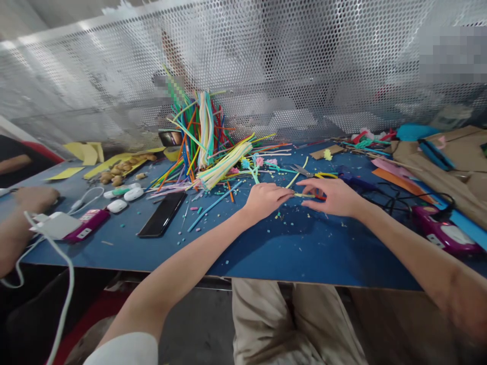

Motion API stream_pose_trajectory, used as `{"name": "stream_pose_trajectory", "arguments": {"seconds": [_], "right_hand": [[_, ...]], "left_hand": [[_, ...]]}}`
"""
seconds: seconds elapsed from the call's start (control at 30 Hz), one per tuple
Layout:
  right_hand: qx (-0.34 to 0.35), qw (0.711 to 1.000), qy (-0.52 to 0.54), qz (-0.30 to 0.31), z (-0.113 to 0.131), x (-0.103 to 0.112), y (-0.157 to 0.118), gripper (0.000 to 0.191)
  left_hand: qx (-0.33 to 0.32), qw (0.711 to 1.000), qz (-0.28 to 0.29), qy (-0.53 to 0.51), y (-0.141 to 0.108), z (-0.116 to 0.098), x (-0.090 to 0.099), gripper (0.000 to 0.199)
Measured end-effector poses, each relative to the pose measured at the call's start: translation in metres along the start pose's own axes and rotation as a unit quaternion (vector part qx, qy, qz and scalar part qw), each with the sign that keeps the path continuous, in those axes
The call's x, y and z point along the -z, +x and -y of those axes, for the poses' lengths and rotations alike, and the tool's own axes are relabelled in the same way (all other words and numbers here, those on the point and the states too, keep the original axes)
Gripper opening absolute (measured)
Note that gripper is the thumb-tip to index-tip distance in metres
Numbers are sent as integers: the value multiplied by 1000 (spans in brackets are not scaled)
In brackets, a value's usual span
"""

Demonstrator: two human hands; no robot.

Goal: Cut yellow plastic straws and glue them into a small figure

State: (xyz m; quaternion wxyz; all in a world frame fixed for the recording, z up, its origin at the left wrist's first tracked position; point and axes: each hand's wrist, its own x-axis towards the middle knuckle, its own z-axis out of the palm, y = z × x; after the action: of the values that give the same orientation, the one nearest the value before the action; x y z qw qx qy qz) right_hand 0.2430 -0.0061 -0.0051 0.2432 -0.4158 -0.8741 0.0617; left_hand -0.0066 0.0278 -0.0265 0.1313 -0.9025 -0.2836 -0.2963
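Silver-grey perforated metal screen [289,76], spanning the upper frame, stands behind a broad blue tabletop [243,258] strewn with craft material. Upper left of centre, a tall bundle of multicoloured fuzzy craft stems [184,144] leans near the screen; at its lower right lies a flatter bundle of cream and yellow fuzzy stems [225,165]. A glossy purple-and-white power strip [445,234] occupies the right side. Right of centre, the right hand [337,196] holds its thumb and fingers spread, with a moderate gap between them; whether they touch anything is unclear. The left hand [268,198], near the centre, pinches narrowly. A black rectangular phone [163,215] lies left of centre. Metal-bladed scissors [303,172] rest just above the right fingertips. A thin pale-yellow strip [300,195], held by the left fingertips, extends toward the right hand. Tiny pastel clippings [203,215] dot the tabletop.
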Motion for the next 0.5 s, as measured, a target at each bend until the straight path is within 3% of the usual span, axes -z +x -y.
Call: {"name": "stream_pose_trajectory", "arguments": {"seconds": [0.3, 0.5], "right_hand": [[-70, 994, 88, 10, 4, -2, 3, 38], [-69, 992, 102, 6, 4, -3, 2, 41]], "left_hand": [[6, 1000, 12, -3, 0, 1, 1, 32], [-11, 1000, 15, -12, 1, 2, 2, 34]]}}
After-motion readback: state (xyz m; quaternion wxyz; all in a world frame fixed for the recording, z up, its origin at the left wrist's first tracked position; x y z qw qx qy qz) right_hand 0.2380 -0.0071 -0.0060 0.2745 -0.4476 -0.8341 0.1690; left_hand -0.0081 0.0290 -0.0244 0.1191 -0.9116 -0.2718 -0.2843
